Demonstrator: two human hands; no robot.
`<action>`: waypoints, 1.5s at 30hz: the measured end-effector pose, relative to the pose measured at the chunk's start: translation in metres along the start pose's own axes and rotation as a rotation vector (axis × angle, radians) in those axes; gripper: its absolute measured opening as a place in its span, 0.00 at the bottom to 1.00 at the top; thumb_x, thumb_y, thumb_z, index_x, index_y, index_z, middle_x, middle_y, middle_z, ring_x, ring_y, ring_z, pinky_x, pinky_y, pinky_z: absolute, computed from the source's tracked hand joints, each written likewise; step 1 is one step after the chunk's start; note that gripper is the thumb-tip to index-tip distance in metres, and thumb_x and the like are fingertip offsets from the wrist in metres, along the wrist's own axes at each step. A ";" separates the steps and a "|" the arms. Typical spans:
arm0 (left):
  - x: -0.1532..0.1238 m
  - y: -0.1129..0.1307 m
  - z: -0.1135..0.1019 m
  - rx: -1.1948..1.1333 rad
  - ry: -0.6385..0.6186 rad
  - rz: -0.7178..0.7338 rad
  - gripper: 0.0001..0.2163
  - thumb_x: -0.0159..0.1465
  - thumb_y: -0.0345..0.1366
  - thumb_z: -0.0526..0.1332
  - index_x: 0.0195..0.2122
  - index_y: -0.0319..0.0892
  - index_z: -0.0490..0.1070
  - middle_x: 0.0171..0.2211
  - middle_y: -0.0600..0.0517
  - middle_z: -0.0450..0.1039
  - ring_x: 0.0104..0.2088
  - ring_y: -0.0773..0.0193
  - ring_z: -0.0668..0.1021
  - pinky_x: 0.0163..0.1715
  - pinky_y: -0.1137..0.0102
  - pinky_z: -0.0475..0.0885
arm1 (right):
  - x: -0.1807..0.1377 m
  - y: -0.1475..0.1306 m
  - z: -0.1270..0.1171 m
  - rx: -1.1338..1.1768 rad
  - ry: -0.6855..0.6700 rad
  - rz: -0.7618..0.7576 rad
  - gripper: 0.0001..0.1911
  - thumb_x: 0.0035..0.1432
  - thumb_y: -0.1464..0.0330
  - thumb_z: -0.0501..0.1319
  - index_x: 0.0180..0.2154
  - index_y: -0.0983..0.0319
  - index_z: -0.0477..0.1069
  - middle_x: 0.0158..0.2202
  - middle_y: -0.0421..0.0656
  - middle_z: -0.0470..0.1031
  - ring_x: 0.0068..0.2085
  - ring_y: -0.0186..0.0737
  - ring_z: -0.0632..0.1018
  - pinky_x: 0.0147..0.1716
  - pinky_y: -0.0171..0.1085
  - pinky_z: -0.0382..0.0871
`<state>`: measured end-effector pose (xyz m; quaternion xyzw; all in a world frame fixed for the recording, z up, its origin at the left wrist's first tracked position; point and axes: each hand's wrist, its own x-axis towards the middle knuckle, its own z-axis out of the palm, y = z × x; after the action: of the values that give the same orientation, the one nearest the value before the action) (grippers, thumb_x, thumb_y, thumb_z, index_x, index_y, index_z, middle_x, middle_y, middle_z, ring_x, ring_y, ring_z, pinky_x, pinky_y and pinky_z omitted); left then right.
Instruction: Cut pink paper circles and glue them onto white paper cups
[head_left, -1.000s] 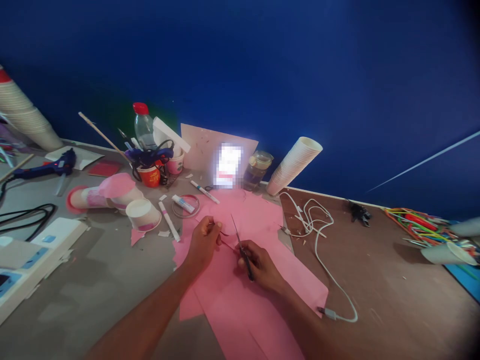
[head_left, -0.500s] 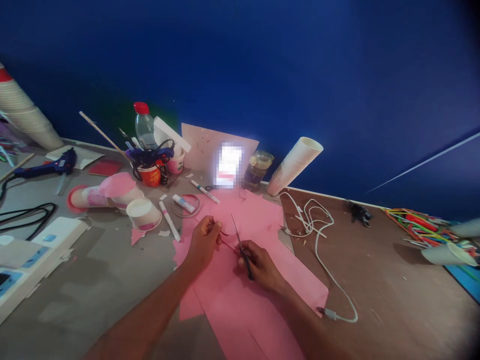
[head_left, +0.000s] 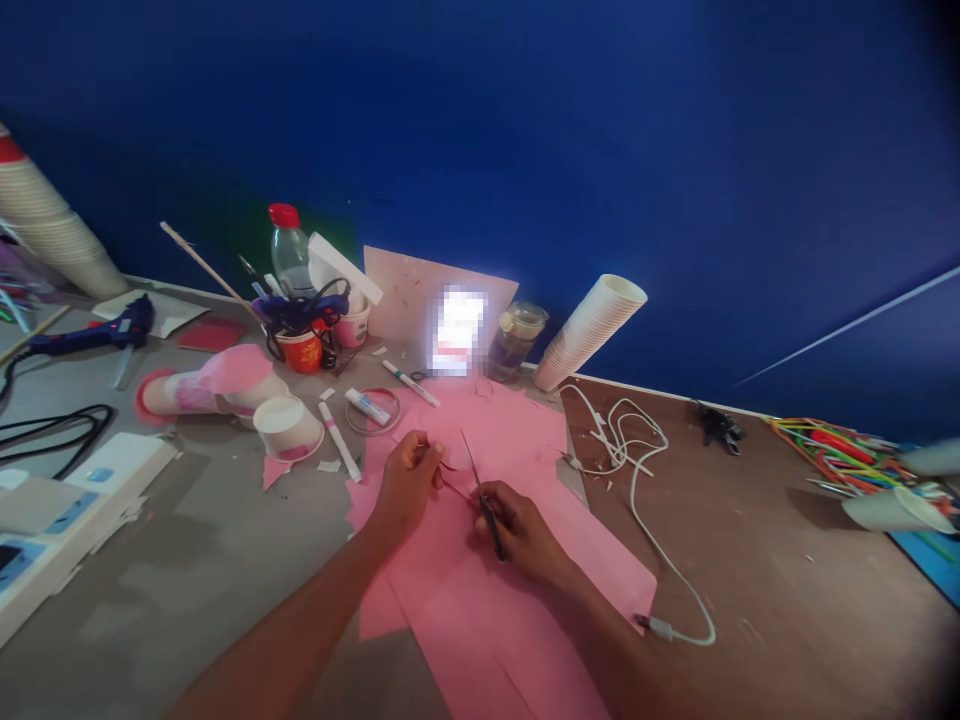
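- The left hand (head_left: 405,480), left of the frame's centre, pinches a small pink paper piece (head_left: 456,489) between thumb and fingers.
- The right hand (head_left: 517,525), just right of centre and a little lower, is closed around the dark handle of a thin-bladed tool (head_left: 492,530); whether scissors or a knife, I cannot tell.
- The tool's long axis runs steeply, handle toward the lower right, blade tip toward the upper left.
- The tip sits right of the left fingertips and slightly higher in the picture, apart from them.
- The paper piece lies in the gap between the hands, slanting down to the right toward the right fingers, across the blade's line. The left hand is nearer its held end; whether blade and paper touch is too small to tell.
- Both hands are over pink sheets (head_left: 480,620) spread on the table (head_left: 735,560), centre to lower centre of the frame.
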<state>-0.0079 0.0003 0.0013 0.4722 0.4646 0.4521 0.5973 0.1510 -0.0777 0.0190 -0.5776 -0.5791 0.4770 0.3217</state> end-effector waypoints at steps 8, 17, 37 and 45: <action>0.004 -0.004 0.000 -0.025 0.016 0.007 0.10 0.58 0.43 0.58 0.30 0.42 0.63 0.14 0.61 0.61 0.14 0.72 0.65 0.14 0.78 0.59 | 0.000 0.001 0.000 -0.023 0.001 0.014 0.10 0.54 0.67 0.56 0.40 0.61 0.64 0.22 0.35 0.64 0.24 0.31 0.67 0.23 0.29 0.59; 0.002 0.001 -0.001 0.010 0.016 0.007 0.10 0.58 0.43 0.58 0.29 0.42 0.63 0.14 0.60 0.62 0.14 0.73 0.65 0.15 0.78 0.60 | 0.000 0.002 0.000 -0.030 0.018 0.009 0.10 0.53 0.68 0.56 0.40 0.61 0.65 0.23 0.34 0.65 0.24 0.31 0.68 0.23 0.30 0.60; 0.002 0.001 0.000 -0.052 0.015 -0.009 0.10 0.57 0.43 0.58 0.29 0.42 0.62 0.13 0.61 0.61 0.13 0.73 0.64 0.14 0.78 0.58 | 0.001 0.006 0.003 0.047 0.019 0.040 0.11 0.55 0.68 0.55 0.42 0.61 0.64 0.24 0.37 0.70 0.25 0.33 0.74 0.22 0.30 0.63; 0.003 0.001 -0.001 -0.022 0.020 0.007 0.10 0.58 0.42 0.58 0.28 0.42 0.62 0.13 0.61 0.62 0.13 0.73 0.65 0.14 0.77 0.59 | 0.001 0.005 0.002 -0.014 0.022 0.005 0.11 0.55 0.71 0.54 0.42 0.61 0.64 0.25 0.38 0.72 0.26 0.33 0.75 0.23 0.30 0.64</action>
<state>-0.0082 0.0035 0.0017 0.4628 0.4639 0.4641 0.5960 0.1511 -0.0780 0.0132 -0.5866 -0.5774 0.4673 0.3227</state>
